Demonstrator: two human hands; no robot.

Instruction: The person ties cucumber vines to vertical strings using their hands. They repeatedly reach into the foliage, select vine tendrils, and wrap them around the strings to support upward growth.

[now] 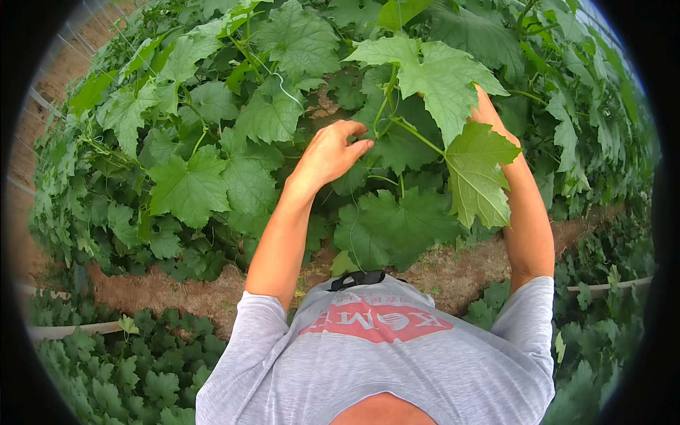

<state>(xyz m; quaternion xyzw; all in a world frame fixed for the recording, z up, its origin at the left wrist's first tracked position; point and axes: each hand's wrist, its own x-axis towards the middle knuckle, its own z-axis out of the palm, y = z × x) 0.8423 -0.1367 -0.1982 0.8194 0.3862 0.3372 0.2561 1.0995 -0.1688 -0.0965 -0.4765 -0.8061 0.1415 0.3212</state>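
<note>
My left hand (336, 151) is raised in front of a climbing vine, palm turned down. Its thumb and index finger are slightly apart, with nothing seen between them. Just right of those fingertips hangs a curled green vine stem (380, 114); whether they touch cannot be told. My right hand (486, 111) reaches in behind a large lobed leaf (433, 71), which hides its fingers and anything in them. Below that leaf, a paler leaf (478, 172) on a long petiole (419, 136) overlaps my right forearm.
A pale twine (287, 89) loops over leaves at upper left. A thin string (353, 226) hangs before my waist. Dense foliage (212, 180) fills both sides. Bare soil (159, 289) runs between plant rows, and a pale hose or pipe (74, 330) crosses at lower left.
</note>
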